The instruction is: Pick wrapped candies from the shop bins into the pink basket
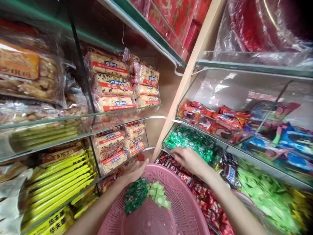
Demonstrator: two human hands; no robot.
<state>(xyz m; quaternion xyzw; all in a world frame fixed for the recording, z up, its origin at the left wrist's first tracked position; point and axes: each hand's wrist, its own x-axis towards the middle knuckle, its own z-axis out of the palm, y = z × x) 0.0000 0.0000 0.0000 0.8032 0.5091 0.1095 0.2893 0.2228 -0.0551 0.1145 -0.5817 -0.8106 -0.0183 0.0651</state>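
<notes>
A pink mesh basket [193, 199] is below my hands, holding a pile of dark green wrapped candies [135, 195] on its left and light green square packets [157, 192] beside them. At the basket's far left rim is my left hand [135, 171], its fingers stretched out and nothing seen in them. Across the rim, my right hand [188, 159] reaches to the front edge of a glass bin of shiny green candies [193, 140]. Its fingers are curled together, and whatever they hold, if anything, is hidden.
Glass shelves on the left hold wrapped pastry bars [113, 85] and yellow wafer packs [61, 182]. A wooden post [178, 101] stands at the corner. Bins on the right hold red-wrapped candies [207, 199], light green packets [259, 189] and red snack bags [207, 117].
</notes>
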